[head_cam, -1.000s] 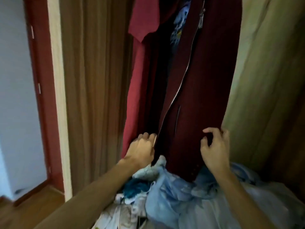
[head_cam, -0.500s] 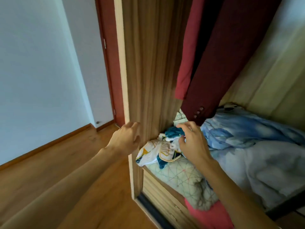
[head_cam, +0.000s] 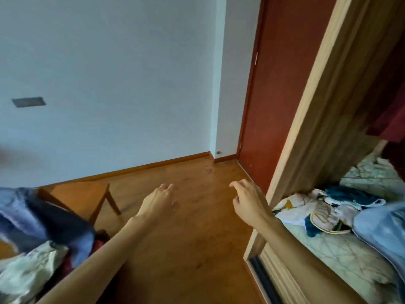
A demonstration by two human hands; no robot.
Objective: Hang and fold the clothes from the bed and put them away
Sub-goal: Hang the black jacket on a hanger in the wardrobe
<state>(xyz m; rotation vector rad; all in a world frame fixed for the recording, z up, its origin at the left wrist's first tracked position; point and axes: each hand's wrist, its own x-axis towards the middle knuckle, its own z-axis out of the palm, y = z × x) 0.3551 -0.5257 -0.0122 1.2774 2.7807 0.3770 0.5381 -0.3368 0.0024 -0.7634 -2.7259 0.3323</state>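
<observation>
My left hand [head_cam: 158, 199] and my right hand [head_cam: 248, 199] both hang over the wooden floor with loosely curled fingers, holding nothing. A heap of clothes [head_cam: 37, 233], blue, dark and pale, lies at the lower left edge. On the right the open wardrobe [head_cam: 324, 119] shows a dark red coat's hem [head_cam: 388, 119] hanging at the upper right, and bedding and patterned cloth [head_cam: 328, 211] piled on its shelf. My right forearm crosses in front of the wardrobe's edge.
A wooden chair [head_cam: 85, 194] stands behind the clothes heap at the left. A red-brown door [head_cam: 280, 84] is shut beside the wardrobe. White walls meet in the corner behind the bare wooden floor [head_cam: 197, 249].
My view has swung left, away from the wardrobe and toward the room. Both hands let go of the dark red coat and drew back, now over the floor with nothing in them.
</observation>
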